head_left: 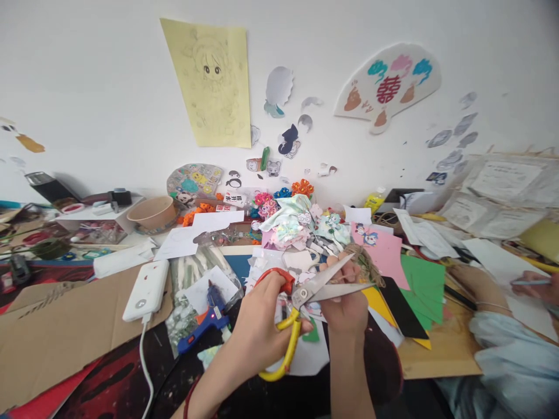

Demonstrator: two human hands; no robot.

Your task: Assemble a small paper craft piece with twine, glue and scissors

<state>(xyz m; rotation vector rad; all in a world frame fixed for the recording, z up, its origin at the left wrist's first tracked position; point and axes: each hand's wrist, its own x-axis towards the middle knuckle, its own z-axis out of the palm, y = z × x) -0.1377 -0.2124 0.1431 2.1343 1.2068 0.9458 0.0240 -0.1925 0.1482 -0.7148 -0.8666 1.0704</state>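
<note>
White wall (109, 87) behind cluttered desk. Scissors (303, 294) sit in left hand (262, 320), fingers wrapped round handles; open blades run rightward across right hand (349, 314), curled behind, pinch can't tell. Twine (369, 265) just beside right fingers.

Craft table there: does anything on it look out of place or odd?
The blue glue gun lies on its side against loose paper and a plastic bag, an odd spot for a tool that may get hot.
</note>
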